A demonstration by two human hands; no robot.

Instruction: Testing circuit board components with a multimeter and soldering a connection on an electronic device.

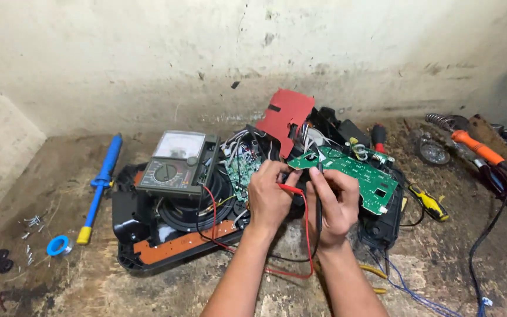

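Head view: both hands work over an opened black speaker housing (148,235) on a grimy worktop (441,258). Left hand (268,196) has its fingers pinched on the red probe (290,189); right hand (337,205) has its fingers closed round the black probe (319,196). Both tips sit at the near-left edge of the green circuit board (356,170), which lies tilted just right of the housing. The analog multimeter (178,163) rests atop the housing, left of the board, dial facing up. Red lead (307,235) loops down btw the wrists.

To do it well, I'd judge: keep each tip on one pad only, no bridging; steady the wrists; glance at the meter w/o shifting the probes; keep the leads off the loose wires (239,149) left of the board. A red insulating sheet (286,114) stands behind the board; a blue desoldering pump (102,182) lies far left of the housing.
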